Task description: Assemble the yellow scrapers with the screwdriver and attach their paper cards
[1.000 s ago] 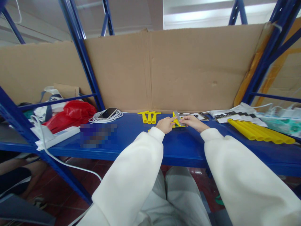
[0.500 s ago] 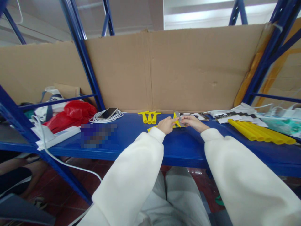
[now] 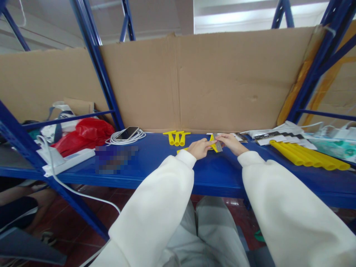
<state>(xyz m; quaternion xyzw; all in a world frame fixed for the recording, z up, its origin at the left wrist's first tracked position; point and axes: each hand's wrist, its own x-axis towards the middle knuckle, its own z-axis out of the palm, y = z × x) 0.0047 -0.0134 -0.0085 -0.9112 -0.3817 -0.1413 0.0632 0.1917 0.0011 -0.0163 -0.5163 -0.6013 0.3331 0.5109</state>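
My left hand (image 3: 198, 149) is closed around a yellow T-shaped scraper (image 3: 213, 144); the end of its handle sticks out to the left, behind my wrist. A flat grey metal blade (image 3: 219, 147) lies along the scraper's wide head. The fingers of my right hand (image 3: 230, 144) pinch that blade near its upper end. Whether the blade is fastened to the head cannot be made out. Three similar yellow T-shaped pieces (image 3: 177, 138) lie side by side beyond my left hand, at the back of the blue shelf (image 3: 164, 167).
On the right are several yellow handles (image 3: 308, 155) in a row beside black-and-white packages (image 3: 286, 138). To the left lie a phone (image 3: 127, 133) on a coiled white cable (image 3: 111, 140), a power strip (image 3: 75, 158) and a red bag (image 3: 93, 131). Cardboard (image 3: 222, 81) walls the back.
Both hands have shifted slightly to the right with the scraper. Its head and the blade are turned, so more of the blade's flat face shows below my right fingers.
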